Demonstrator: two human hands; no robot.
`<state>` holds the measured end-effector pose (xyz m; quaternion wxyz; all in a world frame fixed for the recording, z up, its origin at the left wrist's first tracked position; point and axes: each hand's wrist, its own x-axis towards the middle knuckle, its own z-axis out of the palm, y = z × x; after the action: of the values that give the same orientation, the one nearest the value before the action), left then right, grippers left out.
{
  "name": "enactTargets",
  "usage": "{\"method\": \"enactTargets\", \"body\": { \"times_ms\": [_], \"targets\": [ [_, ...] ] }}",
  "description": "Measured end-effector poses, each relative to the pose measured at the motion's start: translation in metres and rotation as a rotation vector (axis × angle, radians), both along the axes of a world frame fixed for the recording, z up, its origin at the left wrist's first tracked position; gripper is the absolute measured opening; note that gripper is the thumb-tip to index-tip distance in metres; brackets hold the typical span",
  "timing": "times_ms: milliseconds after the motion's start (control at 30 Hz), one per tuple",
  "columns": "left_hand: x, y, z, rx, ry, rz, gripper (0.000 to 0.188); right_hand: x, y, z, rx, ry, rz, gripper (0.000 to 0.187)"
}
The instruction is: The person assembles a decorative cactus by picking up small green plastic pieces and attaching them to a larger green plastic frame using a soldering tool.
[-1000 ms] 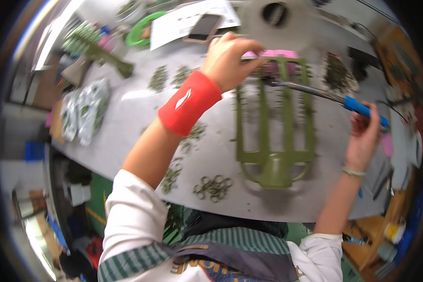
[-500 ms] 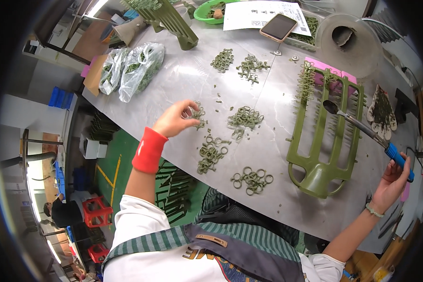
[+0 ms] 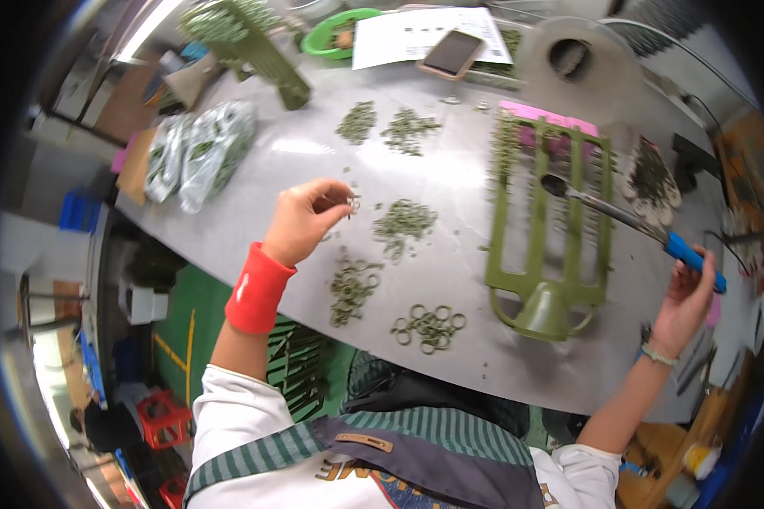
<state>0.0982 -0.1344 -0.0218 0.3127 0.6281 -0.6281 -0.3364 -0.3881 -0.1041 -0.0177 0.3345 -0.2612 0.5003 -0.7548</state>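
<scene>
My left hand [image 3: 300, 222], a red band at its wrist, is closed in a pinch on a small green ring piece [image 3: 354, 204] just above the metal table. Below and beside it lie piles of green ring pieces [image 3: 351, 288]. My right hand [image 3: 686, 307] grips the blue handle of a long metal hand tool [image 3: 624, 217] with a dark, rounded, spoon-like tip. That tip is over a green plastic rack [image 3: 545, 312] with long parallel bars; small pieces line its left bar. Blur hides whether the tip touches it.
A larger-ring pile [image 3: 431, 329] lies near the front edge. Farther back are bagged green parts [image 3: 202, 157], a phone [image 3: 452, 55] on a printed sheet [image 3: 386, 38], a green bowl [image 3: 318, 38], a grey cone [image 3: 560, 93] and a stained glove [image 3: 649, 191].
My left hand has lifted from a small pile with a green ring piece pinched in its fingers. The view has shifted, moving the table's contents left. My right hand keeps holding the tool.
</scene>
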Motion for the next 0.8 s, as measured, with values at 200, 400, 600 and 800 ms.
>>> {"method": "enactTargets", "body": {
  "times_ms": [200, 400, 600, 800],
  "targets": [
    [-0.119, -0.063, 0.025, -0.285, 0.180, -0.313, 0.014, 0.010, -0.010, 0.006, -0.040, 0.040, 0.000, 0.027],
    [-0.190, -0.108, 0.015, -0.447, -0.057, -0.448, 0.017, 0.008, -0.020, -0.001, -0.044, 0.012, -0.003, 0.027],
    [-0.205, -0.127, 0.001, -0.588, -0.274, -0.415, 0.014, 0.010, -0.032, -0.012, -0.029, -0.016, -0.002, 0.026],
    [-0.209, -0.130, -0.007, -0.612, -0.305, -0.418, 0.014, 0.013, -0.039, -0.018, -0.042, -0.046, 0.018, 0.025]
  ]
}}
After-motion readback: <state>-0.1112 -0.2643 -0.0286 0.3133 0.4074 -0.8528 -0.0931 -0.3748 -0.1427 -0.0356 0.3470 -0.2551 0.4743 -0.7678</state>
